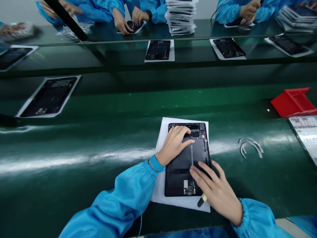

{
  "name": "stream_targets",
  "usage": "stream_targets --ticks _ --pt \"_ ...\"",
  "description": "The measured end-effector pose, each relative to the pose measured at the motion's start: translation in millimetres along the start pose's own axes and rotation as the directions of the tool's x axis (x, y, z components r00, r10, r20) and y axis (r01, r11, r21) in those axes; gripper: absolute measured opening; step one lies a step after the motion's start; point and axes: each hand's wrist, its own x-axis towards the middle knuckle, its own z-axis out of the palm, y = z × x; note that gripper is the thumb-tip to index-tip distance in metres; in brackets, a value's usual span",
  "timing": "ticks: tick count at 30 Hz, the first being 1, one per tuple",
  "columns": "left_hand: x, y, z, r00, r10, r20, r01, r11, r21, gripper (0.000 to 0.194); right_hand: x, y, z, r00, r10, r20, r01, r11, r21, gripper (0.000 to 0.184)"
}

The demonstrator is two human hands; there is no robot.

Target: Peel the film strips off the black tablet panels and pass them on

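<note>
Your left hand (173,143) lies flat on the upper part of the opened tablet (187,162), fingers spread and pressing down, its grip holding nothing. Your right hand (215,190) rests on the tablet's lower right edge with fingertips (195,170) on the dark back panel; a small black tool with a yellowish tip (201,200) pokes out beneath the palm, and it looks tucked into that grip, though the view is too poor to be sure. The tablet lies on a white sheet (163,132) in the middle of the green tabletop (99,142) right before you. Two curved grey strips (251,147) lie to the right, a red tray (293,102) beyond them. Across the tabletop, other people in blue sleeves (104,10) work on similar tablets.
</note>
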Motion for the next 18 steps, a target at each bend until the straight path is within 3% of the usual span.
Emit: stream_targets --ticks 3,5,7,9,11,12,14,15,16,18 --pt "1.4 0.6 1.7 0.998 -0.023 -0.062 0.016 0.994 -0.112 0.031 21.8 15.6 3.5 0.998 0.058 0.037 -0.059 0.998 0.022 0.057" --pt "0.6 0.2 1.6 0.978 -0.082 -0.192 0.033 0.969 -0.245 0.027 36.9 29.7 5.9 0.992 0.123 0.021 -0.124 0.991 0.052 0.053" --pt "-6.9 -2.2 -1.2 0.92 -0.203 -0.334 0.083 0.936 -0.342 0.025 48.3 41.5 8.2 0.984 0.178 -0.017 -0.176 0.981 0.082 0.049" --pt "-25.1 -5.5 -8.3 0.861 -0.347 -0.373 0.193 0.9 -0.391 0.034 53.6 48.4 11.5 0.979 0.196 -0.06 -0.189 0.976 0.111 0.047" --pt "-54.5 -6.5 -20.7 0.826 -0.493 -0.275 0.34 0.823 -0.455 0.05 53.3 50.1 16.0 0.973 0.196 -0.125 -0.178 0.974 0.142 0.044" --pt "-71.9 -4.9 -28.5 0.808 -0.561 -0.177 0.416 0.758 -0.503 0.057 52.0 49.5 18.4 0.965 0.202 -0.168 -0.176 0.972 0.157 0.042" --pt "-107.6 2.9 -45.3 0.722 -0.692 0.021 0.571 0.579 -0.582 0.061 49.3 46.7 22.9 0.939 0.236 -0.249 -0.195 0.964 0.179 0.038" --pt "-123.8 8.7 -53.0 0.659 -0.743 0.117 0.647 0.48 -0.592 0.064 48.5 44.8 24.7 0.925 0.26 -0.276 -0.214 0.959 0.188 0.037" --pt "-137.6 15.0 -59.5 0.603 -0.769 0.213 0.705 0.389 -0.592 0.066 48.3 42.9 26.2 0.914 0.282 -0.293 -0.23 0.952 0.2 0.037" --pt "-156.4 26.4 -67.6 0.535 -0.755 0.38 0.77 0.25 -0.587 0.067 49.3 39.4 28.4 0.899 0.315 -0.305 -0.25 0.94 0.234 0.036"
